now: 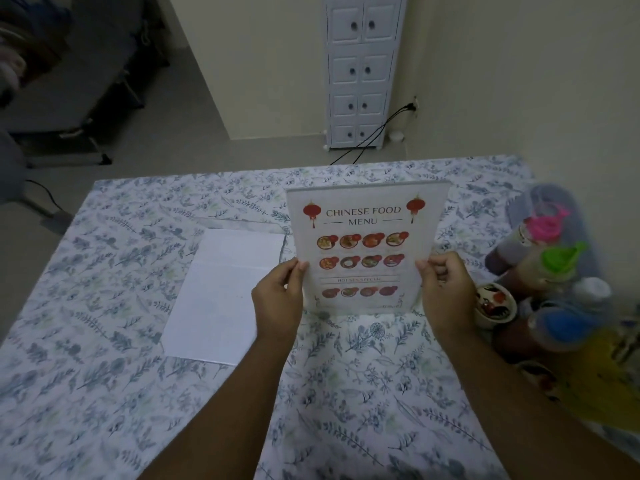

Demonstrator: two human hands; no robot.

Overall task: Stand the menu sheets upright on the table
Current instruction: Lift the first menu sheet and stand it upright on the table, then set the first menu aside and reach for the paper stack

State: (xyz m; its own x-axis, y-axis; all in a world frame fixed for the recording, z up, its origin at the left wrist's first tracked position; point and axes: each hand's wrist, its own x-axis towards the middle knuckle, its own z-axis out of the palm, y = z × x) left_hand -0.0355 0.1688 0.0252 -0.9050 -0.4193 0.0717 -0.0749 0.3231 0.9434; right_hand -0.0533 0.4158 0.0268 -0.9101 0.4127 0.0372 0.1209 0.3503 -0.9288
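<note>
A menu sheet headed "CHINESE FOOD MENU" stands upright at the centre of the frame, its bottom edge down on the surface, which is covered by a cloth printed with blue-grey leaves and flowers. The left hand grips the sheet's left edge, thumb on the front and fingers curled behind. The right hand grips the right edge in the same way, so both hands are closed on the menu sheet at about the same height, in its lower half. Just left of it a white sheet lies flat on the cloth, blank side up, and its near right corner is hidden behind the left hand. At the right edge of the frame a cluster of bottles with pink, green, white and blue caps stands on the cloth, blurred, with a small painted bowl beside them, close to the right hand. In the upper middle of the frame a white cabinet with dark knobs stands against the wall, and black cables run from it across the floor.
</note>
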